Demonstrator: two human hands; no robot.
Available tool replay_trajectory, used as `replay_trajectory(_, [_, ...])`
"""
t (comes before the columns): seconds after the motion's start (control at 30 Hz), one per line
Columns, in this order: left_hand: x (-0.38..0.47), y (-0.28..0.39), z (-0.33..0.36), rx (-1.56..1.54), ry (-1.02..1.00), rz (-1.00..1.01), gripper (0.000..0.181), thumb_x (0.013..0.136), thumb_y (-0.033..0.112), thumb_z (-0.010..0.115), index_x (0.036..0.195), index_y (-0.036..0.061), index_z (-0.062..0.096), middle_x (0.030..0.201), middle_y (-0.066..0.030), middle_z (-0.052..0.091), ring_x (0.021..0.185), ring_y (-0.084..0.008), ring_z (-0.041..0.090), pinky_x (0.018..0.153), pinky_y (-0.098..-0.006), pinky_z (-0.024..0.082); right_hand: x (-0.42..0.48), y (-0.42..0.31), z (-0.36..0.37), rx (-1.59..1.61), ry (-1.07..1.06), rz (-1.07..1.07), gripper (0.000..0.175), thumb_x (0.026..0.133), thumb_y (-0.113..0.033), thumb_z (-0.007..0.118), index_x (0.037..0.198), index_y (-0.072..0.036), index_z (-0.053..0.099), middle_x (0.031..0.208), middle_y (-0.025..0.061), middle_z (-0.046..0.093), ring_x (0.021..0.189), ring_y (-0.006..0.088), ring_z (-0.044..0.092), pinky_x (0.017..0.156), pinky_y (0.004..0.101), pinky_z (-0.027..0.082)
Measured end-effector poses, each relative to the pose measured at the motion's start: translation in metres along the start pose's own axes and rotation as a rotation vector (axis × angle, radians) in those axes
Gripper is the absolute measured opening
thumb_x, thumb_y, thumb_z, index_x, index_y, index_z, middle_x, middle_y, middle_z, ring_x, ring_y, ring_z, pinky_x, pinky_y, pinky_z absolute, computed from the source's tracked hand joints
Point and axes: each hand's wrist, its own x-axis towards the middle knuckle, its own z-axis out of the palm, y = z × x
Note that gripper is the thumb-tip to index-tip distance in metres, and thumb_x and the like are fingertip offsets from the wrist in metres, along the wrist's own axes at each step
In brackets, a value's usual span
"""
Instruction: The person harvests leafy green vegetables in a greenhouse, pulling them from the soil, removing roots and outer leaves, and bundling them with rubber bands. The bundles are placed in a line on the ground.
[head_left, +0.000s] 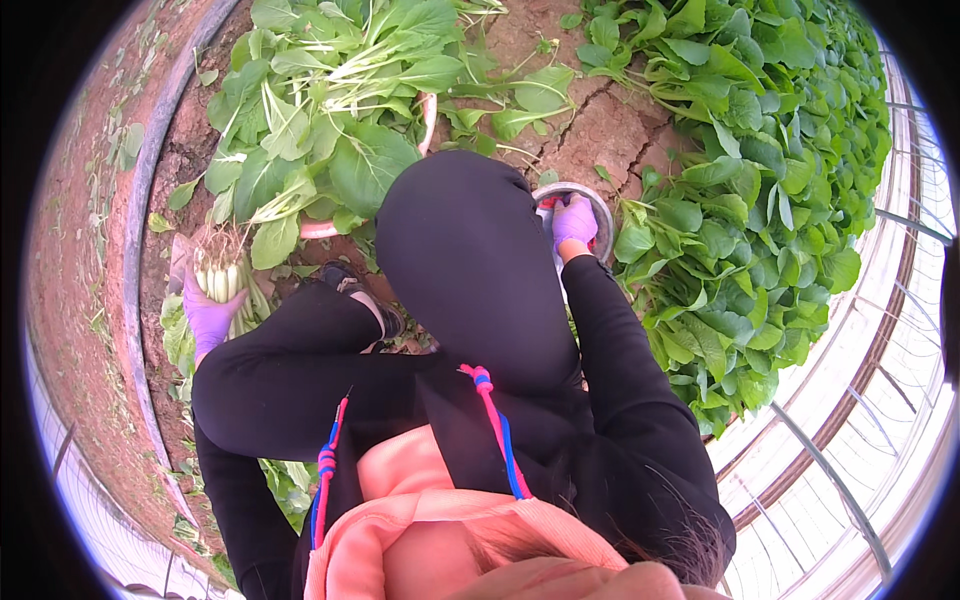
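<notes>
My left hand, in a purple glove, grips a bunch of pulled leafy greens. Its pale stems lie together and the thin roots stick up past my fingers. On the other side of my raised knee, my right hand, also gloved in purple, reaches into a round bucket. Something red shows inside the bucket around the hand. My right fingertips are hidden, so I cannot tell what they hold. A large heap of loose leafy greens lies ahead on the left, over a pinkish container rim.
Densely planted leafy greens grow along the right. Cracked bare soil lies ahead, with loose leaves on it. A long grey pipe or edging runs down the left. Greenhouse sheeting and metal poles stand at the right.
</notes>
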Motion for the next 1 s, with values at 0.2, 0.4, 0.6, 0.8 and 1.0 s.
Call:
replay_trajectory(0.2, [0.003, 0.017, -0.007, 0.0, 0.006, 0.019, 0.116, 0.054, 0.033, 0.09, 0.148, 0.0053, 0.028, 0.132, -0.0203, 0.051, 0.122, -0.0363, 0.049, 0.105, -0.0428, 0.039, -0.006, 0.001, 0.012, 0.391, 0.233, 0.103, 0.02, 0.079, -0.02, 0.071, 0.087, -0.004, 0.064, 0.088, 0.0135, 0.065, 0.085, 0.03, 0.063, 0.079, 0.0412, 0.049])
replay_trajectory(0.4, [0.008, 0.026, -0.02, 0.003, -0.072, -0.08, 0.116, 0.052, 0.037, 0.089, 0.145, 0.0026, 0.031, 0.132, -0.0213, 0.05, 0.12, -0.0371, 0.05, 0.102, -0.0437, 0.041, -0.007, 0.003, -0.04, 1.032, 0.218, 0.226, 0.019, 0.079, 0.0, 0.069, 0.09, -0.005, 0.054, 0.074, 0.0041, 0.059, 0.062, 0.0145, 0.056, 0.056, 0.0275, 0.049])
replay_trajectory(0.6, [-0.002, 0.026, -0.029, 0.042, -0.038, -0.094, 0.119, 0.051, 0.053, 0.085, 0.143, -0.0009, 0.032, 0.128, -0.0246, 0.049, 0.121, -0.0382, 0.048, 0.105, -0.0436, 0.036, 0.055, -0.203, -0.247, 1.197, -0.106, -0.327, 0.011, 0.088, -0.006, 0.064, 0.099, -0.006, 0.061, 0.086, 0.002, 0.064, 0.069, 0.0071, 0.056, 0.063, 0.0207, 0.048])
replay_trajectory(0.8, [-0.016, 0.024, -0.036, -0.07, 0.02, -0.057, 0.117, 0.049, 0.05, 0.086, 0.141, -0.0022, 0.035, 0.131, -0.0222, 0.047, 0.125, -0.0366, 0.044, 0.108, -0.0422, 0.031, -0.076, -0.49, -0.201, 0.527, -0.927, -1.088, 0.017, 0.088, -0.008, 0.063, 0.103, 0.0, 0.065, 0.086, 0.0004, 0.064, 0.067, 0.0059, 0.053, 0.065, 0.0196, 0.045])
replay_trajectory(1.0, [-0.023, 0.027, -0.041, -0.094, 0.042, -0.079, 0.115, 0.048, 0.046, 0.088, 0.14, -0.0013, 0.036, 0.134, -0.0221, 0.045, 0.128, -0.037, 0.041, 0.111, -0.0452, 0.028, -0.211, -0.596, -0.001, 0.168, -0.689, -1.387, 0.014, 0.078, -0.015, 0.069, 0.089, -0.005, 0.07, 0.091, 0.016, 0.07, 0.083, 0.0305, 0.069, 0.08, 0.0374, 0.053])
